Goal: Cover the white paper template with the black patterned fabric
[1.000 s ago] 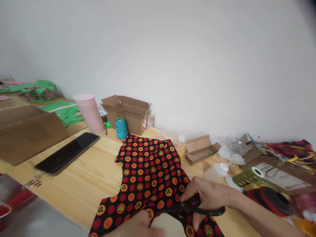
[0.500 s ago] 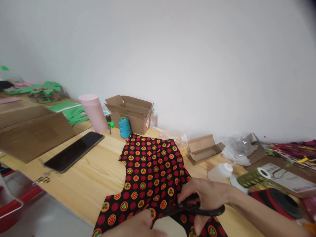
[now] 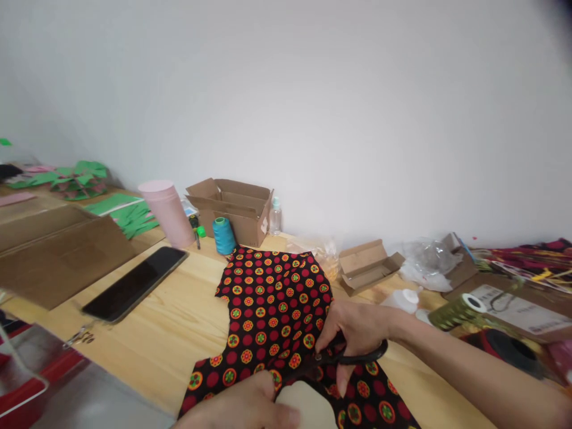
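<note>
My right hand (image 3: pixel 357 328) is closed around black-handled scissors (image 3: pixel 357 357), thumb and fingers through the loops. Their blades point left, over black fabric (image 3: pixel 263 298) printed with red dots and flower rounds, at the upper edge of a pale cream flat piece with a rounded outline (image 3: pixel 308 405). My left hand (image 3: pixel 241 399) pinches this piece and the fabric, with its thumb on the pale surface and fingers beside the blade tips. The fabric spreads over the wooden table and has a notched left edge. Whether the blades are apart is hard to see.
Left of the fabric lies a phone (image 3: pixel 136 283). Behind stand a pink cylinder (image 3: pixel 167 214), a blue thread spool (image 3: pixel 223 235) and an open cardboard box (image 3: pixel 236 208). To the right are a small box (image 3: pixel 369 268), a white bottle (image 3: pixel 402 300) and a green spool (image 3: pixel 458 311).
My right hand and the scissors have shifted a little left and up along the cream piece. My left hand stays on it. The view has tilted slightly.
</note>
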`<state>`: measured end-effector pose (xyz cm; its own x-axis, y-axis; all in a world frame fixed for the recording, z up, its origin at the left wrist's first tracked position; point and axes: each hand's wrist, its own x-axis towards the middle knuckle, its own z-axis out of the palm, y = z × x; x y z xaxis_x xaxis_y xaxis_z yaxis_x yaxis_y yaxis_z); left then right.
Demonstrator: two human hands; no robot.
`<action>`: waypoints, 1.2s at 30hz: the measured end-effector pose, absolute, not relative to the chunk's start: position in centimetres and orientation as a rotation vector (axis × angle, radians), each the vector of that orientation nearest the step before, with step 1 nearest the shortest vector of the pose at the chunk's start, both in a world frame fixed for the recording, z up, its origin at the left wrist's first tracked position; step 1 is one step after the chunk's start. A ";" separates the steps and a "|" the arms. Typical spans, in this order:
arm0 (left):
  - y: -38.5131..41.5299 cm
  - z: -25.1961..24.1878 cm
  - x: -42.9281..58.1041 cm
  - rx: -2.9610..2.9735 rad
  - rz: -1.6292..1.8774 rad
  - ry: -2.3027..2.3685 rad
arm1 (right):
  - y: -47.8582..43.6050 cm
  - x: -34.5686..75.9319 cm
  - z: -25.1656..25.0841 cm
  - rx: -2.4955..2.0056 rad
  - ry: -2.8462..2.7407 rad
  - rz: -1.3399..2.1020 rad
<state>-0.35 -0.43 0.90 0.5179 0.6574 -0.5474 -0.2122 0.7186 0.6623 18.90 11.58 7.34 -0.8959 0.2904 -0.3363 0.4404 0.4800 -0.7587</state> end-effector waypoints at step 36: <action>4.4 -1.2 -2.9 0.522 0.769 0.995 | 5.9 24.6 6.1 1.672 2.804 -0.901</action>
<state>-2.95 4.39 -1.21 0.3244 0.7746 -0.5429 -0.3307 0.6306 0.7021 24.61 5.89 6.08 -0.4900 0.8698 -0.0576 0.7406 0.3806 -0.5538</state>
